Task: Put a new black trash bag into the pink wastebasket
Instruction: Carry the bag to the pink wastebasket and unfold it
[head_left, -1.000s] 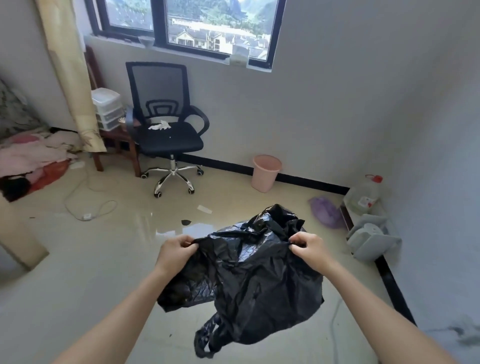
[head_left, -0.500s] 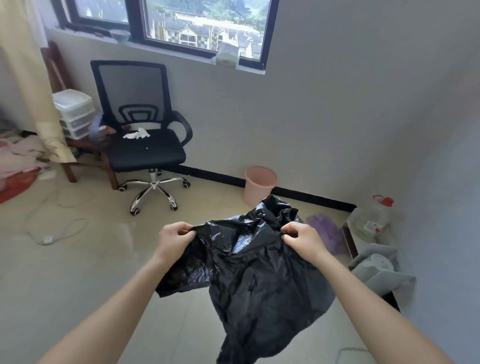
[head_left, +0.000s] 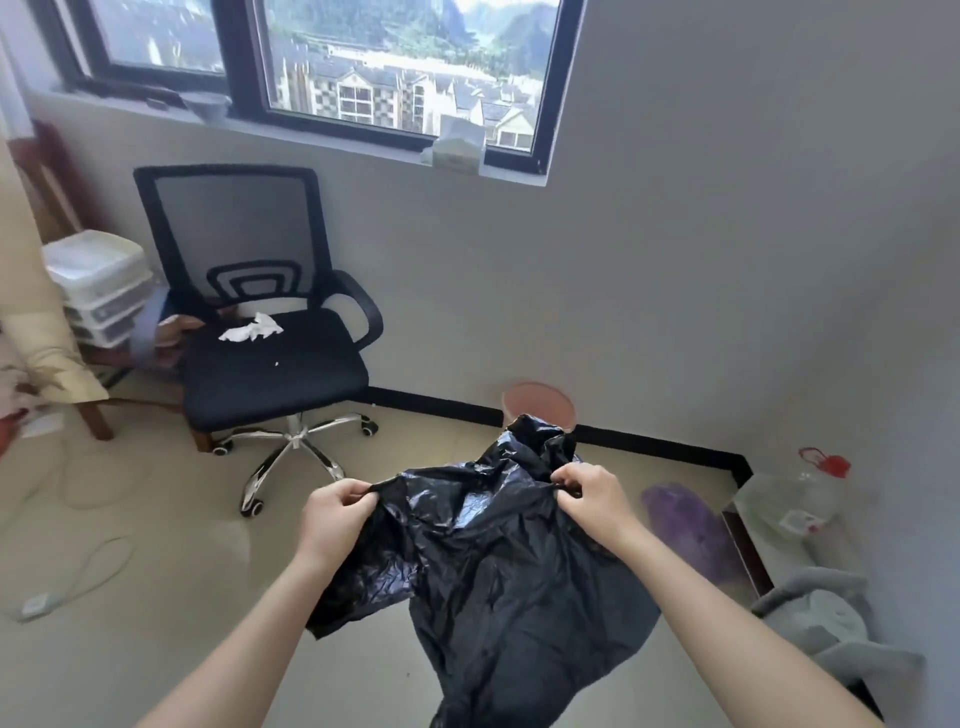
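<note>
A crumpled black trash bag (head_left: 488, 566) hangs in the air in front of me, held by its top edge. My left hand (head_left: 335, 514) pinches the left part of that edge and my right hand (head_left: 592, 493) pinches the right part. The pink wastebasket (head_left: 537, 402) stands on the floor against the far wall, beyond the bag. The bag's raised top hides the basket's lower half.
A black office chair (head_left: 260, 332) with white tissue on its seat stands at the left by the wall. A purple bag (head_left: 685, 525), a clear jug (head_left: 795, 499) and a grey object (head_left: 826, 629) lie along the right wall. A white cable (head_left: 78, 577) runs over the floor at left.
The wastebasket and chair are nearer and larger in view. The bag now overlaps the basket's lower part. Both hands keep their grip on the bag's edge.
</note>
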